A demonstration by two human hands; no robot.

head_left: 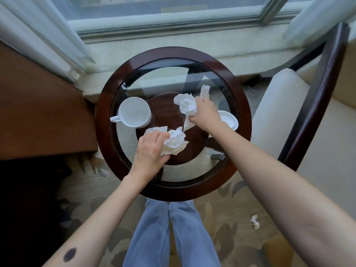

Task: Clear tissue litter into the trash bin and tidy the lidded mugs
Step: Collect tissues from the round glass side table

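A brown wooden cabinet (38,112) fills the far left, next to a round glass-topped table with a dark wooden rim (102,105). On the left part of the glass stands a white ceramic mug (134,112), open side up, with its handle pointing left toward the rim.

Just below and right of the mug, the left hand (150,149) lies knuckles up. Its fingers curl round a crumpled white tissue wad (176,140), which bulges out to the right of the fingers and rests on the glass. Under the table's near edge, two legs in blue jeans (169,237) stand on the patterned carpet (221,218).

Further right and higher on the glass, the right hand (206,112) has its fingers and thumb closed on a second crumpled white tissue (185,105). A strip of it trails down below the thumb. A twisted white tissue scrap (204,91) sticks up just behind this hand; I cannot tell whether the hand holds it.

Right of the wrist and partly hidden by it, a shallow round white dish (230,120) lies near the rim; I cannot tell whether it is a lid or a saucer. Beyond the table stands a dark-framed chair with a cream cushion (279,105). A small crumpled tissue (255,221) lies on the carpet at lower right, well apart from the table.
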